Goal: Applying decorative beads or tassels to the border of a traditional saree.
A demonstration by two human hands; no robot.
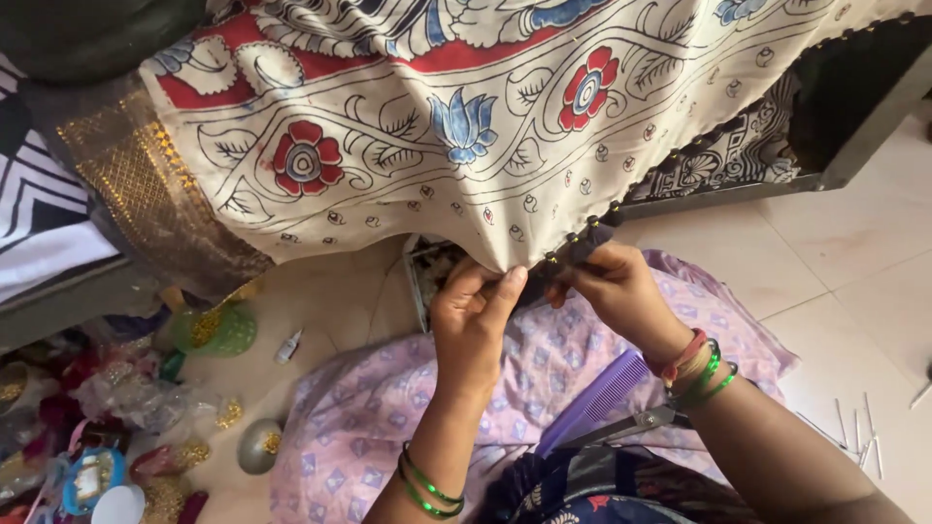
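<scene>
Both hands pinch the lower edge of a cream cotton cloth (466, 126) printed with red and blue flowers. The left hand (473, 315) clamps its fingers on the hem, and just beside it the right hand (614, 286) closes on the dark beaded tassels (582, 243) there. Below the cloth, a purple plastic comb (597, 400) lies on the lilac lap.

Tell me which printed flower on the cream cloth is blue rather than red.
The blue lotus-shaped flower at the middle of the cream printed cloth. The round red flowers, one left and one right, flank it.

Green bangles (427, 488) both wrists; lilac printed garment (388, 398).
</scene>
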